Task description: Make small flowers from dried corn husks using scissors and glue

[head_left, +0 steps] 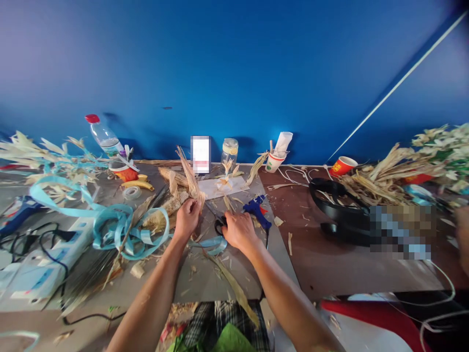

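Note:
My left hand [188, 218] is closed, its fingers pinching the lower end of a dry corn husk [189, 177] that points up and away. Beside it, my right hand [241, 230] reaches over the table with its fingers at the black handles of a pair of scissors [219, 226]. The blades point toward the left hand. Beyond both hands, a flower made of pale husk petals [227, 178] stands on a white sheet of paper [240, 186]. Just right of my right hand lies a blue glue gun [258, 211].
Light blue ribbon [113, 230] lies in loops at left, by a white power strip [62, 259]. A bottle [104, 139], a glass jar [230, 150] and paper cups [275, 160] line the wall. Husks [381, 181] and a black curved object [340, 215] are at right.

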Demonstrator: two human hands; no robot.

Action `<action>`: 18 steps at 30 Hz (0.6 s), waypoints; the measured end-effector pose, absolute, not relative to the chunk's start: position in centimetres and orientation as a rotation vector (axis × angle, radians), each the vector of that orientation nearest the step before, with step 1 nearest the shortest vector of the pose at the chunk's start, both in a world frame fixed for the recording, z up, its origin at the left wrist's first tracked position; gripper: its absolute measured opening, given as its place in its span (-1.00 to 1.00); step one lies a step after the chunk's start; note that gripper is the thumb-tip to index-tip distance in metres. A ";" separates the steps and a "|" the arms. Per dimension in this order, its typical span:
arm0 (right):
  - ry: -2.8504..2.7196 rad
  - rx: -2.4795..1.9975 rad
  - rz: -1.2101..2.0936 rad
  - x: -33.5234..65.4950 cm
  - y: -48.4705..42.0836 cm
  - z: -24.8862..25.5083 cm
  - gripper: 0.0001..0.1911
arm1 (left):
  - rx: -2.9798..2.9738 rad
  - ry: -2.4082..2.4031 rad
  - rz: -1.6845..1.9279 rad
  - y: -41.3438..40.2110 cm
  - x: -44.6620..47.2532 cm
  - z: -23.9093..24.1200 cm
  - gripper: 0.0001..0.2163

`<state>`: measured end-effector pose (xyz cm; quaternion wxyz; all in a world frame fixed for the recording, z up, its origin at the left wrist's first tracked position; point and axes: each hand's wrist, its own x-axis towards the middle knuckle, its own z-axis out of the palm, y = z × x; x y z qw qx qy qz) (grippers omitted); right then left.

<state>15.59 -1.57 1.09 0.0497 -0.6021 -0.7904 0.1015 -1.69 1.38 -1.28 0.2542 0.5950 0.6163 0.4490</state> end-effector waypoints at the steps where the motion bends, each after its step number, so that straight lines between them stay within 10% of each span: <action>1: -2.410 -1.830 0.345 15.8 -1.5 1.2 -0.74 | 1.613 1.681 1.213 1.4 -1.7 -1.3 -0.73; 13: -1.810 -1.370 1.366 20.4 1.2 1.0 -0.81 | 1.241 1.525 1.328 1.0 -1.3 -0.9 -0.74; 18: -1.854 -1.426 1.322 20.2 1.6 0.4 -0.85 | 1.233 1.412 1.261 1.0 -1.1 -1.1 -0.73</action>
